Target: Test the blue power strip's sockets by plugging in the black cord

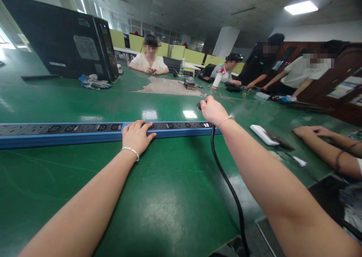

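A long blue power strip (pixel 169 133) with a row of black sockets lies across the green table. My left hand (pixel 137 137) rests on it with fingers spread over its top and the thumb apart. Beyond the strip's right part, my right hand (pixel 213 110) is closed in the air round a black plug (pixel 199 105), mostly hidden by the fingers. Small metallic parts show just above it, blurred. From beneath this hand a thick black cable (pixel 226 177) hangs down over the table's near edge.
A black computer case (pixel 82 42) stands at the back left, gloves (pixel 94 82) beside it. A tape measure (pixel 189 83) and a bottle (pixel 182 66) are farther back. At right lies a white box (pixel 263 135), near another person's arms (pixel 325 140). Several people are round the table.
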Demonstrator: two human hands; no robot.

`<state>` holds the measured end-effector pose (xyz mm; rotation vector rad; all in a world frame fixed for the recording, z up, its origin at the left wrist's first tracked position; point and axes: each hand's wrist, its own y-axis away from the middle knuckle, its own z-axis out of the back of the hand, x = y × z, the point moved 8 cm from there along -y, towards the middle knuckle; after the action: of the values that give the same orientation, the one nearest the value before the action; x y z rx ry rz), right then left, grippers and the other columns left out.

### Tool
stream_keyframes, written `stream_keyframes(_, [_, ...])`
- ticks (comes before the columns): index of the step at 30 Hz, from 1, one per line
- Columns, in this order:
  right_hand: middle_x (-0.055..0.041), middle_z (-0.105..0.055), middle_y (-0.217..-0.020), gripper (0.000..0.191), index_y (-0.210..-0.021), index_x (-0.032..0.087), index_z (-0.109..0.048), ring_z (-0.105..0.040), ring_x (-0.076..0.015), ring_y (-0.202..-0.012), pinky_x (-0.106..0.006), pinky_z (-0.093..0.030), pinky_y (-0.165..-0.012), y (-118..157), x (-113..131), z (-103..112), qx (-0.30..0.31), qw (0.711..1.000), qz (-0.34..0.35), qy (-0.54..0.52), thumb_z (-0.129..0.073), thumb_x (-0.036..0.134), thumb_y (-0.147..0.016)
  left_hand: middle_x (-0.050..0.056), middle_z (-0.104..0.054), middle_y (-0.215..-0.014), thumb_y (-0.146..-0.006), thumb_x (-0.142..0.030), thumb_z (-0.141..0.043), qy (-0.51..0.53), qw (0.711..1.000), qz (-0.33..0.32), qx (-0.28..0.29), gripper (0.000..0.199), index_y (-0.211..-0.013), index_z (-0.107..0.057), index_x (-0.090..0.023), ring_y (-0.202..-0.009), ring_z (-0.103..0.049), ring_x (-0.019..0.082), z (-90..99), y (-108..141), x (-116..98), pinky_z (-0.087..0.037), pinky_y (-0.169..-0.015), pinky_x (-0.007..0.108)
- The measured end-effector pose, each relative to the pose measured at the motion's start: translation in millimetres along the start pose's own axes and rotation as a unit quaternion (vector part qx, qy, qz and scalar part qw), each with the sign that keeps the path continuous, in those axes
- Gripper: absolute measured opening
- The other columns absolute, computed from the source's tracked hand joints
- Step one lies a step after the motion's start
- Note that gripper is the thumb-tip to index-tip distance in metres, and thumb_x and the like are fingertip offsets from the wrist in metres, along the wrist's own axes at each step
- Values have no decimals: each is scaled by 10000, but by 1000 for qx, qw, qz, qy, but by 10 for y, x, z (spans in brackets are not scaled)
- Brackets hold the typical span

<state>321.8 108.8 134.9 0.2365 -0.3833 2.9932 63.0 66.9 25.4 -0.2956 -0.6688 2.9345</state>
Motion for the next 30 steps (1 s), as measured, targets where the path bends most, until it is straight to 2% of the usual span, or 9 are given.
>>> stream_keyframes(2, [-154,-665,-1026,323,-997,142,-552,-618,-235,-946,-303,-447,-784,-2,150,-69,46,998,33,-9,-324,352,-907,64,-522,-1339,-847,-496,-461,2,1000,2,-2,445,-1230,-556,-290,-1238,-438,259,-2,0,3,-286,-1006,439])
stream_keyframes(4, [-113,-679,-1003,279,-905,173,-583,-622,-210,-914,-266,-449,-743,22,321,-253,89,994,56,-24,-377,361,-878,61,-524,-1337,-845,-501,-464,3,1000,6,0,445,-1227,-558,-292,-1231,-445,258,-11,0,10,-287,-1006,437])
stream_keyframes(7, [-72,-688,-970,264,-847,202,-592,-622,-189,-898,-249,-444,-727,93,629,-514,84,990,95,-57,-396,379,-858,57,-529,-1333,-842,-500,-471,3,1000,2,-6,442,-1223,-558,-294,-1229,-447,250,-7,3,3,-288,-1007,431])
stream_keyframes(10, [-62,-691,-949,252,-890,215,-583,-628,-193,-898,-264,-447,-740,210,936,-724,82,985,133,-68,-396,380,-855,59,-535,-1324,-839,-491,-484,4,1000,-3,-19,436,-1217,-561,-287,-1222,-454,247,7,6,-7,-296,-999,431])
stream_keyframes(13, [-92,-691,-930,278,-1000,208,-556,-646,-233,-874,-321,-463,-739,303,1121,-830,85,987,133,-34,-366,364,-870,60,-540,-1316,-831,-486,-503,6,1000,0,-21,432,-1207,-567,-283,-1213,-461,247,7,6,-3,-305,-990,433])
stream_keyframes(16, [-115,-686,-936,305,-1070,199,-528,-655,-259,-869,-361,-473,-738,335,1219,-835,75,990,120,1,-322,334,-890,60,-542,-1313,-828,-476,-512,10,1000,-5,-23,422,-1198,-569,-282,-1220,-454,242,10,5,-11,-303,-991,432])
stream_keyframes(23, [-130,-681,-966,307,-1082,197,-530,-658,-270,-881,-374,-486,-727,303,1332,-851,81,988,130,35,-333,318,-880,49,-533,-1326,-815,-470,-531,25,1000,7,-10,406,-1183,-571,-303,-1237,-435,235,6,4,-2,-283,-1011,424])
stream_keyframes(30, [-164,-659,-1085,327,-1092,146,-582,-633,-265,-990,-327,-480,-783,112,1414,-904,161,970,173,59,-410,269,-842,50,-536,-1314,-798,-485,-547,25,999,18,-16,422,-1176,-577,-301,-1217,-441,252,8,7,-1,-274,-1011,430])
